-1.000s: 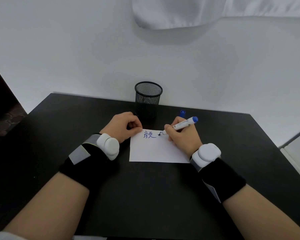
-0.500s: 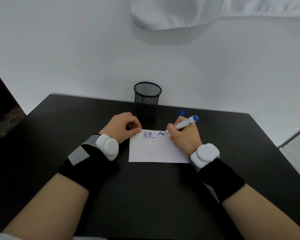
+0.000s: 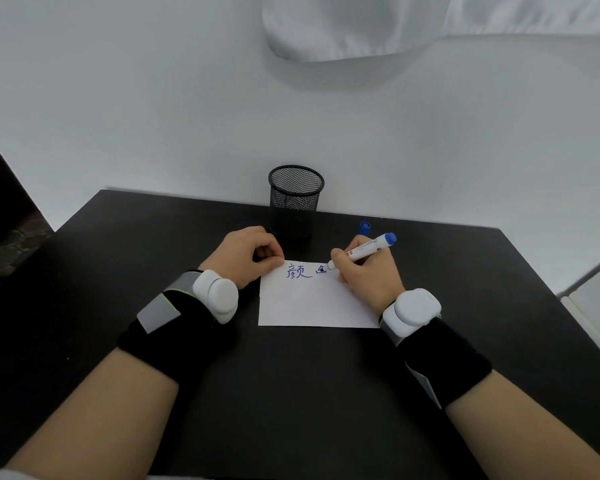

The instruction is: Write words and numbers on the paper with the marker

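Note:
A white sheet of paper (image 3: 312, 303) lies on the black table (image 3: 291, 393). Blue handwriting runs along its top edge: one finished character and a partial second one to its right. My right hand (image 3: 368, 275) grips a white marker with a blue end (image 3: 368, 250); its tip touches the paper at the second character. My left hand (image 3: 246, 256) is curled, with fingertips pressing down the paper's top left corner. Both wrists wear black bands with white pods.
A black mesh pen cup (image 3: 296, 200) stands at the table's far edge, just behind my hands. The marker's blue cap (image 3: 364, 228) lies beside it on the right. A white wall rises behind the table. The table's right edge runs near a pale floor.
The marker has added strokes to the second character, which has grown to the right of the first. My left hand has stayed on the paper's corner.

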{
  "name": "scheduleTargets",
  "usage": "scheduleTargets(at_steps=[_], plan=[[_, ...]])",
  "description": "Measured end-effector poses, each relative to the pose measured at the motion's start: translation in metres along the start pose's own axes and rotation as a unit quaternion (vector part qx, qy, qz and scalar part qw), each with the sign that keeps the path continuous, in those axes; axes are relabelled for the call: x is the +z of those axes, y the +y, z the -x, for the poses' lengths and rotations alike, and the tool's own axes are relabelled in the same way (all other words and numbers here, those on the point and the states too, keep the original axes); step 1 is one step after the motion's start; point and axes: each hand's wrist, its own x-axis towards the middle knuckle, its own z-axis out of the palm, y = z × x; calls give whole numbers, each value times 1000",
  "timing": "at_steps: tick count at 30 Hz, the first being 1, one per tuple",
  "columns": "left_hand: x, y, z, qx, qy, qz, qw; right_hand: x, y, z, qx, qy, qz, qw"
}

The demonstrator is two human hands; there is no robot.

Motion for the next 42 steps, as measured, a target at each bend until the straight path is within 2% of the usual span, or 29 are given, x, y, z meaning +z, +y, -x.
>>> scheduleTargets(at_steps=[12, 17, 25, 29, 35, 42], plan=[[0, -1, 0, 2, 0, -6, 1000, 0, -5, 4, -10, -32, 22, 999], [0, -1, 0, 2, 0, -5, 1000, -4, -4, 3, 7, 32, 25, 999], [1, -1, 0, 3, 0, -3, 1000, -7, -3, 2, 23, 70, -39, 997], [0, -1, -1, 3, 0, -6, 1000, -6, 0, 0, 27, 46, -47, 997], [0, -1, 0, 29, -10, -18, 999, -12, 5, -9, 28, 72, -46, 996], [1, -1, 0, 42, -7, -44, 998, -13, 3, -9, -1, 40, -59, 997]])
